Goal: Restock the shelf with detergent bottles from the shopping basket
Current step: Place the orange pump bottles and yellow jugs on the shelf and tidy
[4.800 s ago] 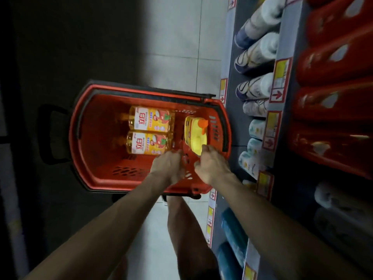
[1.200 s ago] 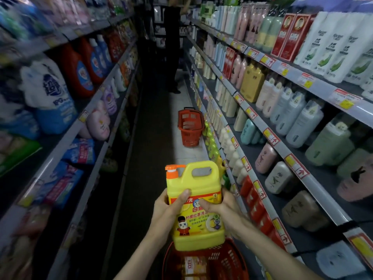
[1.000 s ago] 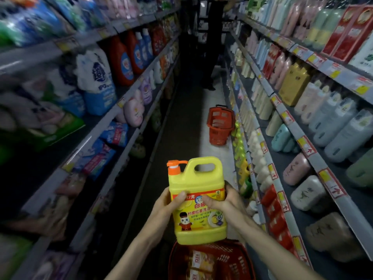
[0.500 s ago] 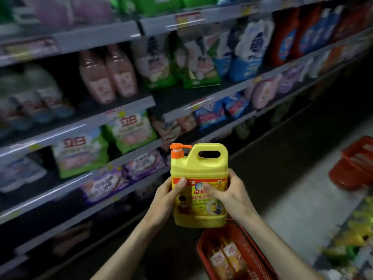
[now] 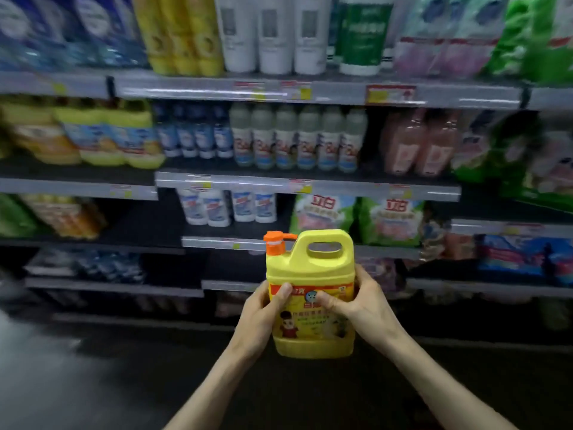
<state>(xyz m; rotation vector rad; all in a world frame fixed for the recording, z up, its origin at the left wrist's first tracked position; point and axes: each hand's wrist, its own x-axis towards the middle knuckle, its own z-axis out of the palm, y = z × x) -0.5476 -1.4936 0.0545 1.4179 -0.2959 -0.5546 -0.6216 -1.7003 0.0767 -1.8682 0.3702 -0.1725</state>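
The left hand [image 5: 263, 311] wraps round the left side of the big yellow plastic detergent bottle with the orange pump top [image 5: 310, 274], thumb on the label. The right hand [image 5: 362, 301] grips its right side. The bottle is upright in the air at about 6 o'clock, in front of the long grey store shelves [image 5: 307, 184], not on them yet. I think it needs a spot next. The basket is out of sight.

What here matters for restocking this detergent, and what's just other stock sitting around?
Job in hand:
yellow detergent jug, gripped by the left hand and the right hand; shelving ahead.

Just other stock:
white bottles on the top shelf; pink bottles; green bags.
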